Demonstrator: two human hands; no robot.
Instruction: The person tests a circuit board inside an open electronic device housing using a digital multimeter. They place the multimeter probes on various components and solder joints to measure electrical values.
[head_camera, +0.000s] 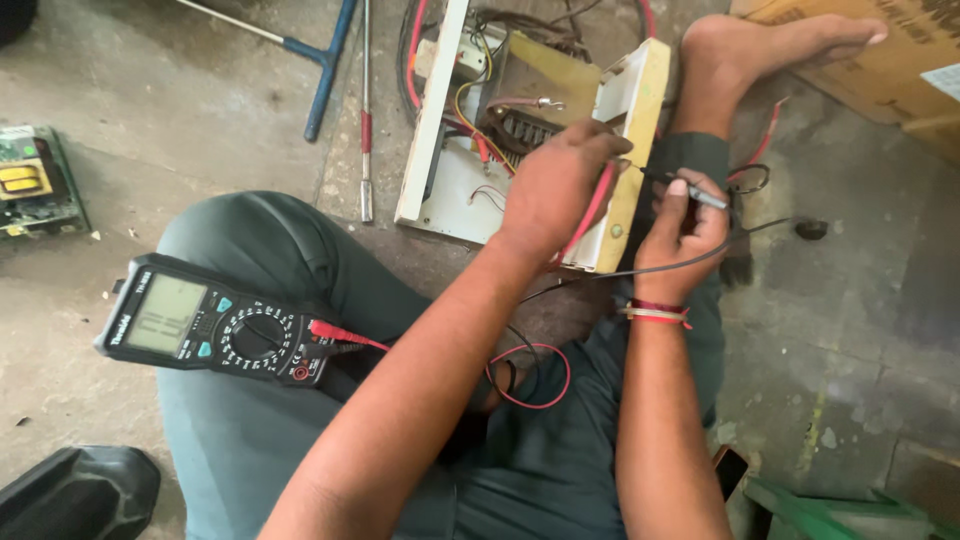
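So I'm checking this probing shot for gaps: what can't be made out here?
- Red probe tip: hidden under the left hand, head view.
- Multimeter reading: too small and faint.
- Black probe contact point: covered by the right hand.
- Open chassis: top cut off by the frame edge.

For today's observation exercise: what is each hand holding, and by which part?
The left hand grips the red test probe along its shaft. The right hand pinches the black test probe near its tip end, like a pen.
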